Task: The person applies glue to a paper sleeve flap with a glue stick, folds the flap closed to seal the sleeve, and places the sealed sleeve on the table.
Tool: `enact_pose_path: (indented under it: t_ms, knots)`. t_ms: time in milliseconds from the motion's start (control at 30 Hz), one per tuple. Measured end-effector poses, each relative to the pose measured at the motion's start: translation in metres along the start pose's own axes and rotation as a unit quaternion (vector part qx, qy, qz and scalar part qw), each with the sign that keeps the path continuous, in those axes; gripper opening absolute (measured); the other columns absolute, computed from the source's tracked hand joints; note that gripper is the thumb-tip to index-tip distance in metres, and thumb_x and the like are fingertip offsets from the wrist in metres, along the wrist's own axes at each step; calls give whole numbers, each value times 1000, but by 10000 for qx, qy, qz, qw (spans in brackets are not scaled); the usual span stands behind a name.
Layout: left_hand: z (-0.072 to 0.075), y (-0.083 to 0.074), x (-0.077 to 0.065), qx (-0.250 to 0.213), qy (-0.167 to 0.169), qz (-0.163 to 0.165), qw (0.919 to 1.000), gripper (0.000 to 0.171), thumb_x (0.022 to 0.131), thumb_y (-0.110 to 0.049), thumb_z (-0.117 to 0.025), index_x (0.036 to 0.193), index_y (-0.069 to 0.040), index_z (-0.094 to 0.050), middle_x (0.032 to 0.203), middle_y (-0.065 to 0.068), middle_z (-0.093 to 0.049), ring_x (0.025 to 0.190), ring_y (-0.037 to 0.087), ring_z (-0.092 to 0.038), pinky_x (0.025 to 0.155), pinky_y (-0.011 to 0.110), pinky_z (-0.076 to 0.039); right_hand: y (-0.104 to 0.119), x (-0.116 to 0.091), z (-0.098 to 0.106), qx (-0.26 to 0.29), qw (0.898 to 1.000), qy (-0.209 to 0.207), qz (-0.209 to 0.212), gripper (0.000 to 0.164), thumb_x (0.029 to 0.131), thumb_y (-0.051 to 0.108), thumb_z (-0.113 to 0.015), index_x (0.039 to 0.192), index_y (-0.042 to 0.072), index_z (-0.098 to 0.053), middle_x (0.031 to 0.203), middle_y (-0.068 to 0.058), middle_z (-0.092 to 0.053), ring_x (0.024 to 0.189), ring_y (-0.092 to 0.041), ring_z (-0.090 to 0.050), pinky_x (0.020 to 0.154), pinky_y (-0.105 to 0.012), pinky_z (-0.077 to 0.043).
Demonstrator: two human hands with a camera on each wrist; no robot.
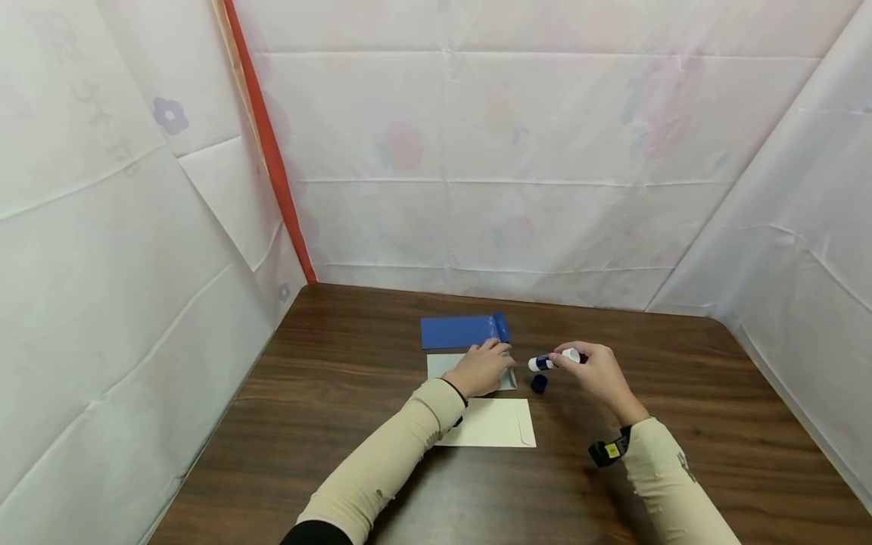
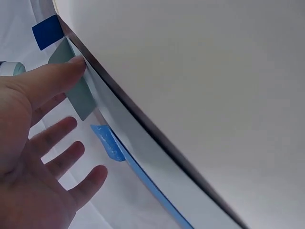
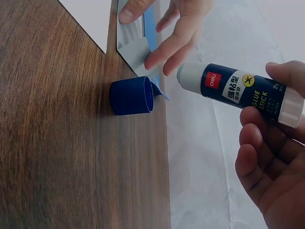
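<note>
My left hand [image 1: 480, 369] lies over a grey-green envelope [image 1: 439, 365], its thumb on the paper. The index fingertip is at the raised flap [image 2: 82, 98], and the other fingers spread past the end. To the right, my right hand [image 1: 602, 376] grips an uncapped glue stick [image 3: 221, 83] by its base, between thumb and fingers. The stick is held tilted above the table, its white tip pointing left toward the envelope. Just below the tip, the dark blue cap [image 3: 129, 97] sits on the wood.
Behind the grey-green envelope lies a blue envelope [image 1: 455, 332] with its flap folded up. A cream envelope [image 1: 497, 424] lies in front, partly under my left forearm. White printed sheeting [image 1: 443, 227] hangs around the brown wooden table [image 1: 327, 378].
</note>
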State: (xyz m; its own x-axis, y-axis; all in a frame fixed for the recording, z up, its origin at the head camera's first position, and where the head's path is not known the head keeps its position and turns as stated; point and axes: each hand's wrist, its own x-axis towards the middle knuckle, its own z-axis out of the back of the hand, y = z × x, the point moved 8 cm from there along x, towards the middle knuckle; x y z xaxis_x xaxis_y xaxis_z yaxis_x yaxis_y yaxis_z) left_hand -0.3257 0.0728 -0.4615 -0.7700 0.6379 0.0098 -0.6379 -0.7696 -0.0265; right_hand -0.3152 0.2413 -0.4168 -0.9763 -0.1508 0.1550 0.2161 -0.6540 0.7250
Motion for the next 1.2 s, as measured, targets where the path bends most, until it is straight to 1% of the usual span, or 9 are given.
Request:
enact_pose_path:
  t_ms: [267, 500, 700, 867, 933, 1000, 1033, 1100, 1200]
  knots:
    - [-1, 2, 2, 313, -112, -38, 9994, 38, 90, -27, -71, 128, -27, -65, 142, -3, -55, 140, 21, -41, 104, 42, -45, 0, 1, 0, 21, 10000, -29, 26, 28, 91, 32, -69, 98, 5, -74, 81, -9, -68, 58, -8, -45, 49, -24, -37]
    - [2, -1, 0, 479, -70, -70, 9988, 34, 91, -23, -68, 125, -22, -67, 137, -5, -59, 135, 19, -46, 102, 40, -47, -1, 1, -1, -1, 10000, -63, 32, 27, 91, 30, -69, 99, 5, -74, 88, -13, -71, 58, -8, -46, 48, -24, -39]
    - [1, -5, -1, 476, 109, -119, 9987, 20, 94, -22, -64, 112, -20, -73, 134, -3, -62, 134, 20, -48, 103, 41, -46, -1, 1, 0, -5, 9999, -127, 79, 26, 90, 29, -70, 97, 5, -74, 85, -10, -71, 57, -7, -46, 48, -24, -39]
    - [-2, -4, -1, 342, 276, -66, 9990, 16, 95, -22, -62, 106, -19, -74, 128, -3, -65, 133, 20, -49, 103, 41, -46, -1, 1, 0, 2, 9999, -125, 58, 26, 90, 31, -70, 97, 6, -74, 82, -9, -69, 57, -9, -45, 47, -24, -38]
    - [-2, -4, 0, 206, 322, -35, 9993, 15, 95, -20, -61, 101, -18, -74, 123, -2, -67, 124, 18, -56, 97, 36, -49, -1, 1, 0, 3, 9999, -116, 24, 26, 90, 32, -70, 97, 7, -74, 81, -8, -68, 57, -9, -45, 47, -24, -38]
    - [-4, -4, 1, -5, 406, -2, 9992, 13, 96, -17, -59, 92, -17, -72, 111, 1, -70, 105, 15, -62, 85, 29, -51, -2, 0, 0, -6, 10000, -90, -6, 28, 90, 33, -70, 98, 6, -73, 81, -9, -68, 56, -9, -44, 47, -24, -38]
    - [-4, -4, 3, -116, 443, 15, 9989, 16, 96, -15, -57, 85, -16, -69, 102, 2, -71, 93, 14, -63, 77, 26, -49, -2, 0, 1, -13, 10000, -84, -23, 28, 90, 33, -70, 98, 6, -73, 81, -10, -68, 56, -8, -44, 47, -24, -37]
    - [-5, -5, 5, -301, 514, 52, 9982, 24, 97, -11, -55, 73, -15, -60, 85, 2, -68, 73, 12, -54, 67, 24, -42, -3, 0, 2, 0, 9999, -102, -77, 29, 90, 33, -70, 98, 5, -73, 80, -12, -67, 55, -7, -43, 47, -23, -37]
    - [-4, -6, 10, -331, 515, 108, 9981, 30, 97, -10, -55, 67, -15, -54, 73, 2, -63, 63, 11, -46, 64, 23, -38, -4, -1, 4, -17, 9998, -143, -106, 30, 90, 33, -70, 98, 4, -74, 80, -16, -67, 53, -6, -43, 46, -23, -36]
